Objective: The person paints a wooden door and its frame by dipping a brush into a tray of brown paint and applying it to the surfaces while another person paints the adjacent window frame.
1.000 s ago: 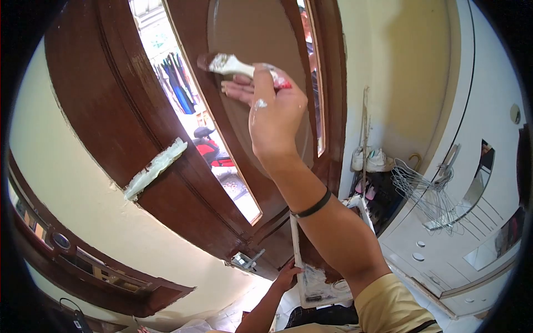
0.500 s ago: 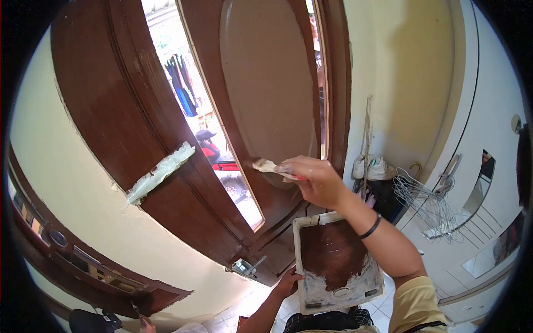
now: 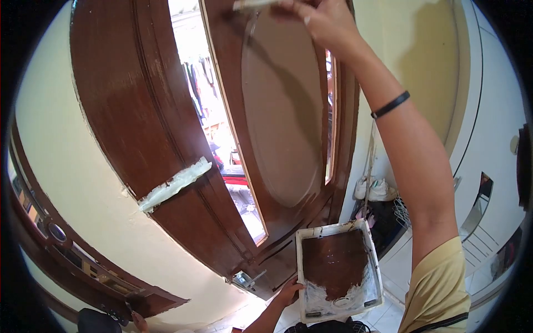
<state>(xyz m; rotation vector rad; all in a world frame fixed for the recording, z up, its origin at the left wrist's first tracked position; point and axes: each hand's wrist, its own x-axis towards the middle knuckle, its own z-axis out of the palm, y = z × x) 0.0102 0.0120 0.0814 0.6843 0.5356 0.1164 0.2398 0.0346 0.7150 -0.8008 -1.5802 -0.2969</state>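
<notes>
My right hand [image 3: 328, 26] is raised to the top of the view, its fingers closed round a paintbrush [image 3: 256, 5]. The bristle end lies against or very near the upper part of the brown door [image 3: 261, 183]; contact cannot be made out. A lighter brown oval panel [image 3: 286, 105] sits in the door below the brush, with the arm's shadow across it. My left hand [image 3: 290, 293] grips the left edge of a white paint tray [image 3: 379, 277]. Dark brown paint [image 3: 336, 261] covers much of the tray's inside, and whitish smears mark its near end.
White plastic wrap [image 3: 175, 185] covers the handle area on the left door leaf. A metal lock handle [image 3: 244, 279] is lower down. Shoes [image 3: 379, 190] and wire hangers [image 3: 401, 213] are at right. Another person's hand [image 3: 139, 321] shows at lower left.
My right hand has lifted the paintbrush from beside the oval panel's lower part to the top of the door. The left hand still holds the tray. The view has shifted slightly.
</notes>
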